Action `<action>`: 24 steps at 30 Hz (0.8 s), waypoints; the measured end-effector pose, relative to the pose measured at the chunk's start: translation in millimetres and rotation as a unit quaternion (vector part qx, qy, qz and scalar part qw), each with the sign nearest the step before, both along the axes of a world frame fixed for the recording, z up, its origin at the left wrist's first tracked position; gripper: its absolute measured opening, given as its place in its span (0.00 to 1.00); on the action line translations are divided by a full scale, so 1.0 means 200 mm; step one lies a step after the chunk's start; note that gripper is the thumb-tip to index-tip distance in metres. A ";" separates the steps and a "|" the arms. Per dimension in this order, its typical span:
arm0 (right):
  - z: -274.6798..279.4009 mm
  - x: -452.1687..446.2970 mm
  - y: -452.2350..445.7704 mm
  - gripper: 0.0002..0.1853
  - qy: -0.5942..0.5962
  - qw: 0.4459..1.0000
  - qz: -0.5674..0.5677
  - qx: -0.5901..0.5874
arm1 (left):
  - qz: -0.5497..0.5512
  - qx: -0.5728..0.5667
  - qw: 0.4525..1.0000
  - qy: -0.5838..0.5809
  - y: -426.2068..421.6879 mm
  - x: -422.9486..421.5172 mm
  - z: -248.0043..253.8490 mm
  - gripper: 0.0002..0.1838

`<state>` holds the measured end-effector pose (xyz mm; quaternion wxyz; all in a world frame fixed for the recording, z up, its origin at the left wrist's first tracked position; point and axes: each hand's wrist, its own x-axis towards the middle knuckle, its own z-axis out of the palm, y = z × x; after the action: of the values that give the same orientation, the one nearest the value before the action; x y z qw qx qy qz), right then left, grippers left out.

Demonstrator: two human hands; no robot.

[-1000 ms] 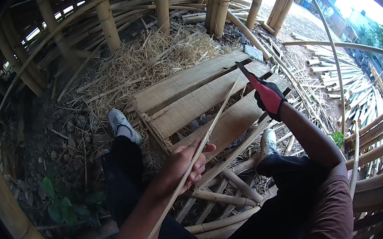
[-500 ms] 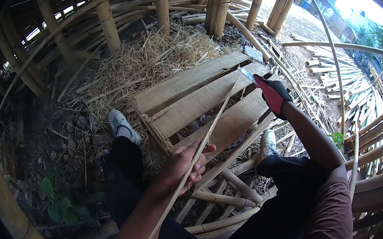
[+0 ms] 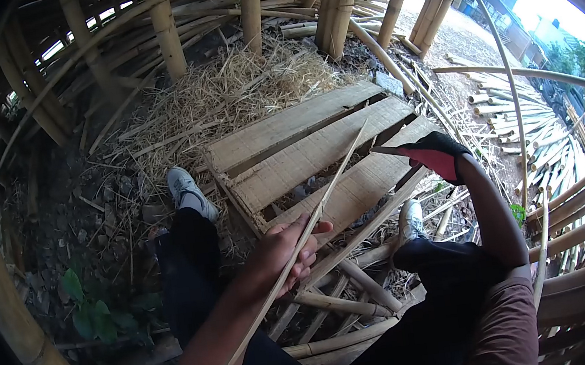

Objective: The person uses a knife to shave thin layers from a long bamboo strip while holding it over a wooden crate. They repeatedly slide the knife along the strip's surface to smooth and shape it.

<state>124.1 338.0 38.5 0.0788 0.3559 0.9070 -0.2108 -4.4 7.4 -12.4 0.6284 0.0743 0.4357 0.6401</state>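
Observation:
My bare left hand (image 3: 290,255) is closed around a long, thin bamboo strip (image 3: 340,174). The strip runs from near my lap up past the fingers, its tip over the slatted wooden crate (image 3: 284,176). On my right hand (image 3: 440,156) is a red and black glove, its fingers wrapped round a knife (image 3: 388,150). The blade points left, above the crate's right side and apart from the strip. The handle is mostly hidden in the glove.
Straw shavings (image 3: 231,88) cover the ground behind the crate. Upright bamboo poles (image 3: 165,31) stand at the back. Cut bamboo (image 3: 515,114) is piled at the right. My shoes (image 3: 185,187) are on both sides of the crate, and bamboo pieces (image 3: 342,303) lie between my legs.
My right hand has moved down and slightly to the right with the knife, and the blade has turned flatter, away from the strip's tip. My left hand and the strip have hardly moved.

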 end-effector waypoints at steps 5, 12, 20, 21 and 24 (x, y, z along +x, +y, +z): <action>-0.12 0.03 0.15 0.27 0.011 0.996 -0.027 0.082 | 0.002 0.006 1.000 -0.004 0.01 0.00 -0.01 0.23; -0.10 0.01 0.08 0.27 0.082 0.996 -0.041 0.018 | 0.002 0.008 1.000 0.001 0.01 0.00 -0.02 0.23; -0.08 -0.13 -0.36 0.14 0.167 0.977 0.130 -0.018 | 0.007 -0.013 1.000 0.006 0.01 0.01 0.00 0.22; -0.06 -0.13 -0.44 0.13 0.150 0.974 0.172 -0.004 | 0.010 -0.017 1.000 0.008 0.01 0.02 0.02 0.22; -0.13 -0.13 -0.54 0.12 0.159 0.930 0.324 0.074 | 0.009 -0.022 1.000 0.011 0.00 0.01 0.05 0.21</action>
<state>98.1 230.5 11.8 -0.0285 0.0090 0.9867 -0.1598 -1.4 7.0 -3.1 0.6194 0.0638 0.4571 0.6351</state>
